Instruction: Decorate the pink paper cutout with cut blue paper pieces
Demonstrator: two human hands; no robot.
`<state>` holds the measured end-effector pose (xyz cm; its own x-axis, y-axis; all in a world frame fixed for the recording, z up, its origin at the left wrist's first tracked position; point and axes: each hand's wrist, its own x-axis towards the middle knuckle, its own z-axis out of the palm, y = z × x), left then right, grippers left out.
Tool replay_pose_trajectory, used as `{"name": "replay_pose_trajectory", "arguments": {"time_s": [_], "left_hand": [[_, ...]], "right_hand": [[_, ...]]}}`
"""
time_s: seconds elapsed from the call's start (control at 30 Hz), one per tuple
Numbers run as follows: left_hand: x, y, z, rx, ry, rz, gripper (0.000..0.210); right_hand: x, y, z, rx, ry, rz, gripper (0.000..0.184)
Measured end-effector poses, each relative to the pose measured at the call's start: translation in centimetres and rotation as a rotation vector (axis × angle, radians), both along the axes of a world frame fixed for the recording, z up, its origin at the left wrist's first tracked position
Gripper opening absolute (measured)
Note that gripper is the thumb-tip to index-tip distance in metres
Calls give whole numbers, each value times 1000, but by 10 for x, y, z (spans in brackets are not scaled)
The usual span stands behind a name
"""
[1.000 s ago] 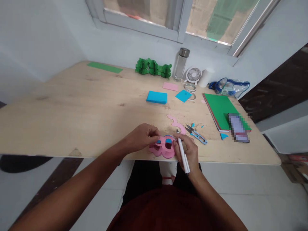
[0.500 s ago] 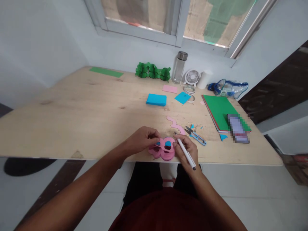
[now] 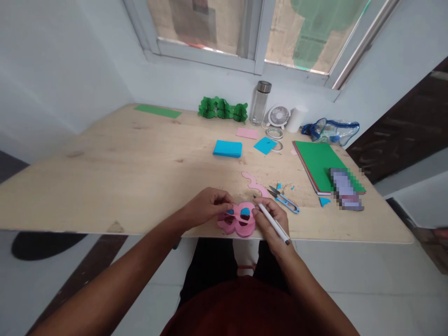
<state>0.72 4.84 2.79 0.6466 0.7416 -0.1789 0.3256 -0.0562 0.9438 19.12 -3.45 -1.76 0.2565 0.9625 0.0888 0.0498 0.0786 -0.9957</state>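
At the table's front edge, my left hand pinches the left side of a pink paper cutout with rounded lobes and holes. Blue paper shows through its upper holes. My right hand is closed around a white pen, its dark tip pointing away from me, while the fingers touch the cutout's right side. Just beyond the hands lies a wavy pink paper scrap. Small thread snips with blue handles rest to its right among blue paper bits.
Farther back on the table are a blue paper stack, tape rolls, a green paper garland, a glass bottle and a small fan. On the right, a phone overlaps a green folder.
The view has shifted slightly, so the scene sits a little lower. Both hands keep their hold on the pink cutout, and the pen stays in my right hand.
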Motion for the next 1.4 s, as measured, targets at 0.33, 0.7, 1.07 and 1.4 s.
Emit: {"name": "replay_pose_trajectory", "arguments": {"time_s": [0.33, 0.7, 1.07, 1.4], "left_hand": [[-2, -3, 0, 144, -50, -38, 20], [-5, -4, -2, 170, -94, -104, 28], [-4, -3, -4, 146, -128, -95, 27], [-4, -5, -3, 122, -130, -88, 25]], "right_hand": [[0, -1, 1, -11, -4, 3, 21], [0, 2, -2, -46, 71, -11, 24], [-2, 0, 0, -55, 73, -18, 20], [-3, -2, 2, -83, 78, 14, 21]]}}
